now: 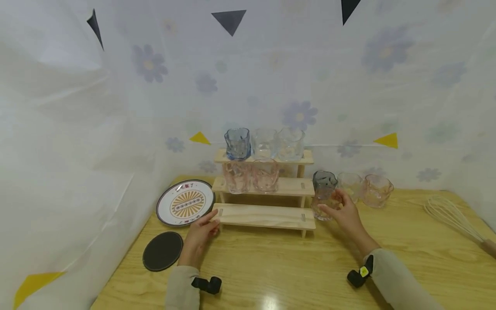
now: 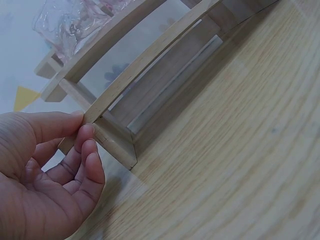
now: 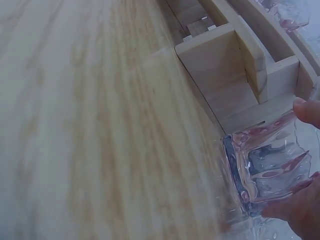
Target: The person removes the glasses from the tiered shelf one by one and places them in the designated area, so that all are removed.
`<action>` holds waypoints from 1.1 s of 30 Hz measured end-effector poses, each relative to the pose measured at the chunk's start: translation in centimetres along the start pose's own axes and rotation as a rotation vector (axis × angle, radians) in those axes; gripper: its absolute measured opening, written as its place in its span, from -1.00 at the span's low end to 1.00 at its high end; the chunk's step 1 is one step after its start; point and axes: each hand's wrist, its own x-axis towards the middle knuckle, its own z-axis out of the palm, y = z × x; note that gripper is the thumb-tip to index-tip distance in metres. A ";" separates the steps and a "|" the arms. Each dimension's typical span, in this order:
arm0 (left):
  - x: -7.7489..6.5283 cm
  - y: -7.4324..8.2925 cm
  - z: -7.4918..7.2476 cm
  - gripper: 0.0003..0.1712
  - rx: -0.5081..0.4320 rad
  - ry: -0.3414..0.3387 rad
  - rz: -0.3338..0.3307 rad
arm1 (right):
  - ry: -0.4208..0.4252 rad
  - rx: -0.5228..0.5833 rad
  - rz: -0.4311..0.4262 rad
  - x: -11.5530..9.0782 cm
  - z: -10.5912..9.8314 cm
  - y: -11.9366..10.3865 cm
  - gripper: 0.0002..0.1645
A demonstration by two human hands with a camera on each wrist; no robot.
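Near the back edge of the desk (image 1: pixel 255 267) we see a stepped wooden stand (image 1: pixel 263 215), and both hands are at its ends. The left hand (image 1: pixel 200 237) pinches the left end of its lowest board between thumb and fingertips, a light hold that we would judge suited to steadying the stand rather than lifting it. The right hand (image 1: pixel 346 213) grips a pinkish glass (image 3: pixel 272 167) just beside the stand's right end, thumb on one side and fingers on the other, so the wavy wall is held from both sides. From these angles we cannot tell whether that glass's base touches the desk.

Behind it stands a dark glass (image 1: pixel 324 177), with a clear glass (image 1: pixel 350 186) and a pink glass (image 1: pixel 376 191) beside it toward the back right corner, all within the right hand's reach. On the stand's top board a blue glass (image 1: pixel 238 144) and two clear glasses (image 1: pixel 290 145) sit side by side; two pink glasses (image 1: pixel 265 176) share the middle board, so the stepping leaves both rows visible to us.

By the left edge lie a patterned plate (image 1: pixel 185 203) and a black disc (image 1: pixel 162 251); a whisk (image 1: pixel 453 215) lies by the right edge.
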 end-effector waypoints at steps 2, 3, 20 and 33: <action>0.1 0.1 0.0 -0.48 -0.006 0.003 -0.004 | 0.000 -0.010 0.009 0.0 0.0 -0.1 0.08; 0.1 0.1 0.1 -0.48 -0.006 0.004 -0.005 | 0.001 -0.014 0.014 0.0 0.0 -0.2 0.09; 0.0 0.4 -0.1 -0.49 -0.010 -0.041 0.046 | -0.006 -0.024 0.030 0.4 -0.4 -0.5 0.17; 0.0 0.2 0.0 -0.50 0.009 -0.015 0.009 | 0.090 0.019 -0.116 -0.1 -1.8 -2.4 0.02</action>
